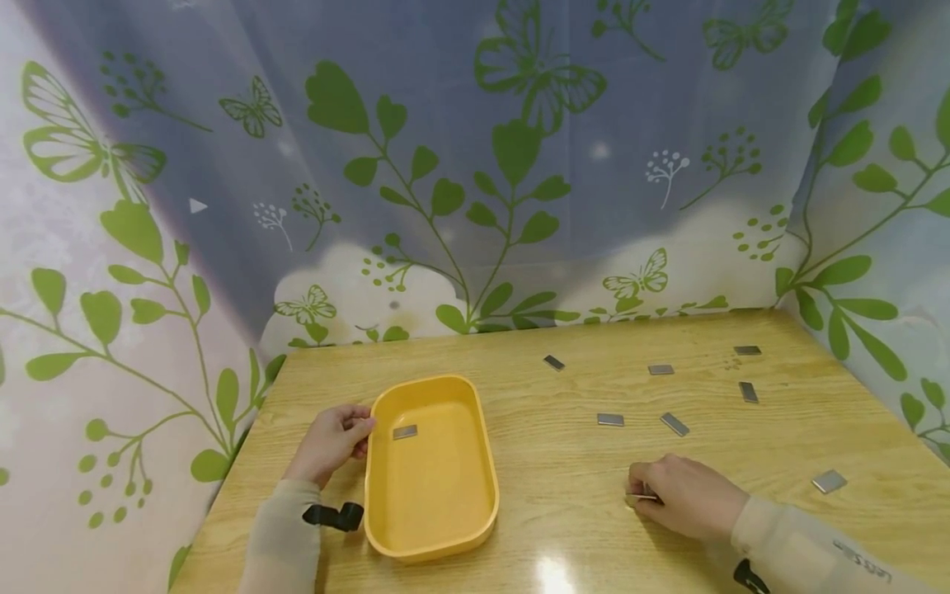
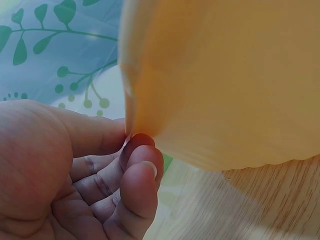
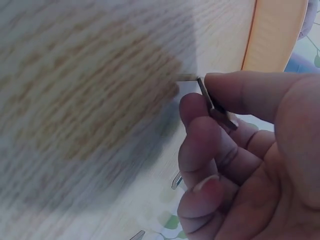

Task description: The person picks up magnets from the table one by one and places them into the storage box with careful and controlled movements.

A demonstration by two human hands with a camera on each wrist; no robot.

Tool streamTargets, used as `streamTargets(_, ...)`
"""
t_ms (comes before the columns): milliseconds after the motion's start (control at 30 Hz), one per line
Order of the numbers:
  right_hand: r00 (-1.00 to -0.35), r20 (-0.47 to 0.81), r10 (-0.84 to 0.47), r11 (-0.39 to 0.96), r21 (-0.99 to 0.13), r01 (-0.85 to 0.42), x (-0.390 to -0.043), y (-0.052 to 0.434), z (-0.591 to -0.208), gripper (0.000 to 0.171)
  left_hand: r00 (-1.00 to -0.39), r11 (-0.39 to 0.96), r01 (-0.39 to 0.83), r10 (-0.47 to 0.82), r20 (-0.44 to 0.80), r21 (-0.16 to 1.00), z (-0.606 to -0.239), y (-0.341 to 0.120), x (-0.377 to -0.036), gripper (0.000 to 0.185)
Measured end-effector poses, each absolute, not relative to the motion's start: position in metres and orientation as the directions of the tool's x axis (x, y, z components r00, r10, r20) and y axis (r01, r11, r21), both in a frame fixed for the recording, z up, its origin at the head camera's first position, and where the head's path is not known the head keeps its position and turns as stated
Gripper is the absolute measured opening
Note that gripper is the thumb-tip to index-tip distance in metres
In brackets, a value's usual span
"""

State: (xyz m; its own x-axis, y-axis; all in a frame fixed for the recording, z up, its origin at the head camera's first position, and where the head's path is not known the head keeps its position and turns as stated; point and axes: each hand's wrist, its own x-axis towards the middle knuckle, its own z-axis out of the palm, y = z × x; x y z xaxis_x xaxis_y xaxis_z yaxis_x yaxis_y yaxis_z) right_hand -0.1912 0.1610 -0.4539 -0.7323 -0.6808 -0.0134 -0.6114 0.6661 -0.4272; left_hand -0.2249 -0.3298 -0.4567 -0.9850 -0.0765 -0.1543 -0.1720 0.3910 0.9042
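My left hand pinches the left rim of a yellow plastic tray, thumb on one side and fingertips on the other. The left wrist view shows the tray wall between thumb and fingers. Inside the tray lies one small grey rectangular metal piece. Right of the tray, my right hand pinches a thin flat metal piece low over the table. Up close, this metal piece stands edge-on between thumb and index finger; the fingers hide part of it.
Several similar metal pieces lie scattered on the wooden table: one and another beyond the right hand, one to its right, others farther back. A patterned curtain hangs behind the table and at both sides.
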Motion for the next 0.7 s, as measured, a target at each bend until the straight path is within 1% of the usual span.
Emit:
streamTargets(100, -0.726, -0.025, -0.687, 0.662, -0.434, -0.611, -0.1912, 0.1616, -0.4536, 0.014, -0.985, 0.393, -0.174, -0.075, -0.157, 0.903, -0.4565, -0.33, -0.225, 0.032)
streamTargets(233, -0.722, -0.007, -0.692, 0.657, -0.42, -0.626, -0.1914, 0.1615, -0.4533, 0.018, -0.985, 0.391, -0.172, -0.073, -0.156, 0.904, -0.4566, -0.3301, -0.2254, 0.032)
streamTargets(400, -0.718, 0.009, -0.696, 0.65, -0.415, -0.636, -0.192, 0.1619, -0.454, 0.02, -0.986, 0.395, -0.169, -0.072, -0.153, 0.903, -0.4557, -0.3298, -0.2254, 0.03)
streamTargets(700, -0.748, -0.008, -0.664, 0.692, -0.388, -0.61, -0.1913, 0.1622, -0.4563, 0.019, -0.988, 0.395, -0.157, -0.069, -0.141, 0.905, -0.4552, -0.3291, -0.2242, 0.028)
